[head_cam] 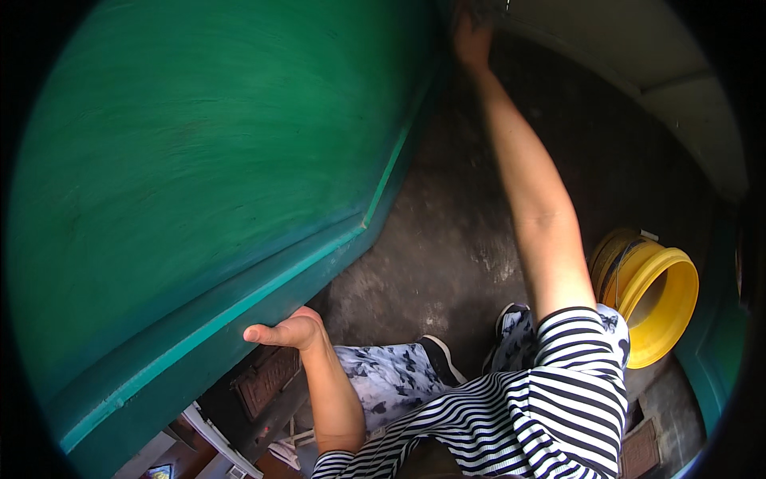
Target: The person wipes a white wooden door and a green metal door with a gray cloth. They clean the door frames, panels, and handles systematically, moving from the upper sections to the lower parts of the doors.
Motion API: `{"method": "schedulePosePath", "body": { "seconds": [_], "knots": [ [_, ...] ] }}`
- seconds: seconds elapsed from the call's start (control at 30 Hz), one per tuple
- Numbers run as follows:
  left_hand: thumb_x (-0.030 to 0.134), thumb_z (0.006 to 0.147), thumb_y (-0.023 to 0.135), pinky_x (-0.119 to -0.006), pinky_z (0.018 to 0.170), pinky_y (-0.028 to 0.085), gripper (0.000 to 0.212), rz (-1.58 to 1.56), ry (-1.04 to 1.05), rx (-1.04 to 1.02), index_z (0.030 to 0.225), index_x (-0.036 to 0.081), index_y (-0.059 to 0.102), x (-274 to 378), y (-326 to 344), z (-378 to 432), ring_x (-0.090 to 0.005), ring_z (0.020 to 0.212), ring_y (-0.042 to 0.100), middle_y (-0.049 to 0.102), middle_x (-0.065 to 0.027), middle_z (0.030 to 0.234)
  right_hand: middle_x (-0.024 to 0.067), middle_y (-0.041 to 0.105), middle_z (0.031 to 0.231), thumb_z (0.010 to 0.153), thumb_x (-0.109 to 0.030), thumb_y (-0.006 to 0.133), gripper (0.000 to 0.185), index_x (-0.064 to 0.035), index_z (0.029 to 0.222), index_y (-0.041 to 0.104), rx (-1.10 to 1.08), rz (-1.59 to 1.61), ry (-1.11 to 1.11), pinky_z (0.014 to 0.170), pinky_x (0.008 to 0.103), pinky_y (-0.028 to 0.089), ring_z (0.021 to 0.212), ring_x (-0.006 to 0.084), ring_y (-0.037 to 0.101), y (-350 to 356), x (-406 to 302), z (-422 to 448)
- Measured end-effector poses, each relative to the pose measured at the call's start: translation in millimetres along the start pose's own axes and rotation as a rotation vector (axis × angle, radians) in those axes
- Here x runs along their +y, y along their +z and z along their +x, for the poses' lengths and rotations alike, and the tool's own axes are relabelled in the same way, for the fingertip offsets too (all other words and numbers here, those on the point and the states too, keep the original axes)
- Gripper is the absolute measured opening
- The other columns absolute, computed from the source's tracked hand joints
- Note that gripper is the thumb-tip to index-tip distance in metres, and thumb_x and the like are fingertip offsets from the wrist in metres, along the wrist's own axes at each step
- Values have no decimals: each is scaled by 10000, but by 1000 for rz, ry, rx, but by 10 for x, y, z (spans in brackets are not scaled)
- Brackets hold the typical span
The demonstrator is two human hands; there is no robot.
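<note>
My left hand (286, 330) is at the lower edge of a green painted wall (209, 149) with a teal ledge (239, 308). Its thumb sticks out to the left and its other fingers are mostly hidden, so what it touches or holds cannot be told. My right arm reaches far up the picture, and my right hand (473, 36) is blurred and dark near the wall's far end. Whether anything is in it cannot be made out.
A yellow plastic bucket (658, 308) with a wire handle stands at my right on the dark, worn floor (419, 257). Pale panels (652, 54) run along the upper right. Behind me at lower left lie a reddish-brown brick-like block (266, 383) and a light shoe (284, 455).
</note>
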State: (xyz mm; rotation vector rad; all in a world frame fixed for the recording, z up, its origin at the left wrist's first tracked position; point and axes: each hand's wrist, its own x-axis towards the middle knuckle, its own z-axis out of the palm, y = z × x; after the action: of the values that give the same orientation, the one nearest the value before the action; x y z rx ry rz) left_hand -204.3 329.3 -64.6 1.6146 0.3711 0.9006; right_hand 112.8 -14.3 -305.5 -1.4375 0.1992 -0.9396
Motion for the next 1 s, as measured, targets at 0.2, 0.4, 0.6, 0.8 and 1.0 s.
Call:
{"method": "schedulePosePath", "body": {
  "seconds": [0.2,0.4,0.6,0.8,1.0],
  "knots": [
    [717,870,429,-418,1055,402,927,-16,44,-38,1381,-52,349,-88,-28,67,-296,1259,446,402,-158,1412,280,606,1107,956,-340,447,419,10,1148,575,68,-442,47,919,482,430,1080,425,562,-201,623,-594],
    [674,868,500,-400,1024,430,882,-26,90,65,1339,-64,395,-146,-203,41,-277,1228,479,440,-160,1378,147,690,843,930,-332,546,376,29,952,650,-51,-499,533,673,402,486,769,276,658,445,-1819,183],
    [628,862,558,-395,992,435,869,-77,46,-6,1365,-53,357,-265,-319,97,-268,1192,489,429,-156,1373,172,615,903,947,-291,545,354,38,1076,556,156,46,-604,749,396,438,825,279,571,738,-3627,1069],
    [542,918,536,-379,994,426,781,-46,157,-47,1358,-77,350,-222,-226,92,-256,1188,486,423,-168,1378,146,664,947,867,-193,585,277,-1,1067,595,60,-133,-553,787,412,485,896,313,639,642,-2764,723],
    [487,939,537,-369,1012,395,733,70,242,-91,1354,-89,353,-152,-61,62,-264,1193,477,420,-188,1379,204,535,1259,886,-139,540,345,-32,1214,562,-75,-483,-210,1023,428,363,1186,365,496,-159,-1247,-377]
  ]
}}
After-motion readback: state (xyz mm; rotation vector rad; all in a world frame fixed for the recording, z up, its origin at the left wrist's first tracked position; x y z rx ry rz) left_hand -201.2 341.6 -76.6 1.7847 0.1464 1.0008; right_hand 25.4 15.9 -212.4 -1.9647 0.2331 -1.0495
